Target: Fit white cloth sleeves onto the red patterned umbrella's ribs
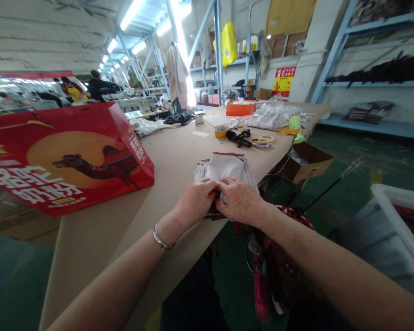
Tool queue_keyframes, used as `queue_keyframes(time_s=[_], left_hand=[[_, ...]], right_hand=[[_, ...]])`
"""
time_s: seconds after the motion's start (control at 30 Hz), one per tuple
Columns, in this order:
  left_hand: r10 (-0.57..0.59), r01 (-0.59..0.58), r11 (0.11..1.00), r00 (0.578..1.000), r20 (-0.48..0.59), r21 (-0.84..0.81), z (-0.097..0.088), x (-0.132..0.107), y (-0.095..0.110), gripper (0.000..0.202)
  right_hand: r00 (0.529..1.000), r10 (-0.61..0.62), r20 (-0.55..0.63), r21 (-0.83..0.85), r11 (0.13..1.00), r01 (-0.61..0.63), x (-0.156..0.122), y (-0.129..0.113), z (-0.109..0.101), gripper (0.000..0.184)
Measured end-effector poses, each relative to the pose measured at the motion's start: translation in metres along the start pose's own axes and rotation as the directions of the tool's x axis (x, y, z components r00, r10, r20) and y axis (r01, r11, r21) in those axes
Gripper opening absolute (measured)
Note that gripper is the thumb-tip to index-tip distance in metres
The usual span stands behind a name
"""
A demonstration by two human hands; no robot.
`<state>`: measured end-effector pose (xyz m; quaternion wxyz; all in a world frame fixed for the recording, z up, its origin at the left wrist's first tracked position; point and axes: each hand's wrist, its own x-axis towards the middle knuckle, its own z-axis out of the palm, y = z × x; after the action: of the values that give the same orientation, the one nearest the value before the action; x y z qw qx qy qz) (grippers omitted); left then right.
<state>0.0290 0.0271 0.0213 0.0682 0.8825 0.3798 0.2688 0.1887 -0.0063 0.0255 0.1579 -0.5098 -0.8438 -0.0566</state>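
A stack of folded fabric pieces, white on top with dark red edges, lies near the table's front edge. My left hand and my right hand meet over its near side, fingertips almost touching. Both have their fingers curled and pinching at the near edge of the top white piece. Exactly what sits between the fingertips is partly hidden by the hands. A silver bracelet circles my left wrist.
A large red bag with a camel picture stands left on the brown table. Yellow tape, scissors, an orange box and plastic bags lie farther back. A white bin stands right.
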Motion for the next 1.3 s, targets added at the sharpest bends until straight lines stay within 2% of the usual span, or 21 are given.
queue_keyframes(time_s=[0.17,0.27,0.33,0.43,0.5,0.53,0.57,0.6,0.67,0.73,0.77,0.8,0.87,0.93,1.0,1.03,1.1,1.13,1.17,1.23,1.3], left_hand=[[0.034,-0.032,0.998,0.999,-0.023,0.057,-0.001,-0.001,0.006,0.017],[0.039,-0.035,0.989,0.999,-0.027,0.147,-0.004,-0.005,0.009,0.017],[0.026,-0.017,0.980,0.999,-0.039,0.197,-0.005,-0.011,0.008,0.018],[-0.083,0.105,0.976,0.990,-0.118,0.193,0.001,-0.019,0.005,0.016],[-0.232,0.242,0.969,0.957,-0.172,0.044,0.006,-0.021,0.007,0.012],[-0.324,0.310,0.945,0.928,-0.184,-0.102,0.009,-0.021,0.010,0.009],[-0.420,0.357,0.886,0.889,-0.184,-0.295,0.010,-0.020,0.014,0.006],[-0.511,0.368,0.776,0.844,-0.167,-0.513,0.010,-0.019,0.020,0.003],[-0.633,0.280,0.420,0.772,-0.058,-0.863,0.009,-0.020,0.034,0.011],[-0.650,0.192,0.062,0.752,0.107,-0.979,0.008,-0.025,0.048,0.022],[-0.635,0.193,-0.065,0.749,0.190,-0.979,0.010,-0.029,0.053,0.025],[-0.619,0.216,-0.151,0.740,0.263,-0.965,0.014,-0.035,0.057,0.028],[-0.623,0.258,-0.211,0.708,0.333,-0.943,0.028,-0.048,0.061,0.030],[-0.647,0.299,-0.152,0.690,0.324,-0.942,0.044,-0.062,0.063,0.028],[-0.619,0.396,-0.038,0.711,0.333,-0.917,0.056,-0.071,0.065,0.022],[-0.574,0.463,0.015,0.729,0.372,-0.886,0.059,-0.074,0.067,0.021],[-0.452,0.579,0.085,0.748,0.487,-0.811,0.057,-0.076,0.074,0.024],[-0.394,0.613,0.076,0.743,0.541,-0.787,0.054,-0.076,0.078,0.027],[-0.349,0.630,0.026,0.734,0.583,-0.776,0.050,-0.075,0.082,0.029],[-0.295,0.620,-0.156,0.714,0.635,-0.769,0.044,-0.074,0.089,0.031],[-0.250,0.605,-0.340,0.680,0.690,-0.720,0.044,-0.072,0.096,0.032]], right_hand=[[0.995,0.082,0.055,-0.092,0.993,-0.077,0.002,-0.001,0.004,0.023],[0.988,0.141,0.064,-0.118,0.984,-0.132,0.000,0.010,0.004,0.027],[0.974,0.219,0.056,-0.132,0.969,-0.211,-0.003,0.022,0.001,0.029],[0.941,0.339,0.009,-0.046,0.940,-0.338,-0.010,0.042,-0.006,0.028],[0.916,0.393,-0.084,0.110,0.917,-0.383,-0.017,0.047,-0.009,0.036],[0.899,0.415,-0.137,0.191,0.902,-0.387,-0.023,0.046,-0.009,0.039],[0.885,0.431,-0.178,0.252,0.889,-0.382,-0.030,0.042,-0.008,0.040],[0.880,0.435,-0.190,0.285,0.882,-0.375,-0.038,0.036,-0.005,0.037],[0.904,0.416,-0.098,0.286,0.882,-0.374,-0.059,0.020,0.004,0.022],[0.931,0.358,0.068,0.308,0.880,-0.361,-0.083,0.004,0.018,0.013],[0.935,0.330,0.128,0.359,0.864,-0.354,-0.095,-0.001,0.025,0.013],[0.936,0.313,0.158,0.440,0.827,-0.351,-0.106,-0.005,0.032,0.014],[0.930,0.340,0.141,0.647,0.679,-0.346,-0.122,-0.005,0.043,0.016],[0.888,0.446,0.108,0.845,0.430,-0.319,-0.127,-0.001,0.049,0.015],[0.807,0.573,0.145,0.976,0.053,-0.213,-0.123,0.002,0.050,0.015],[0.766,0.611,0.201,0.979,-0.157,-0.133,-0.120,0.001,0.048,0.016],[0.725,0.591,0.354,0.858,-0.514,0.000,-0.117,-0.004,0.044,0.018],[0.731,0.539,0.418,0.775,-0.631,0.022,-0.120,-0.008,0.041,0.019],[0.756,0.463,0.464,0.703,-0.711,0.004,-0.126,-0.012,0.037,0.020],[0.823,0.234,0.518,0.575,-0.807,-0.132,-0.146,-0.018,0.027,0.025],[0.857,0.057,0.512,0.531,-0.806,-0.263,-0.169,-0.020,0.013,0.028]])
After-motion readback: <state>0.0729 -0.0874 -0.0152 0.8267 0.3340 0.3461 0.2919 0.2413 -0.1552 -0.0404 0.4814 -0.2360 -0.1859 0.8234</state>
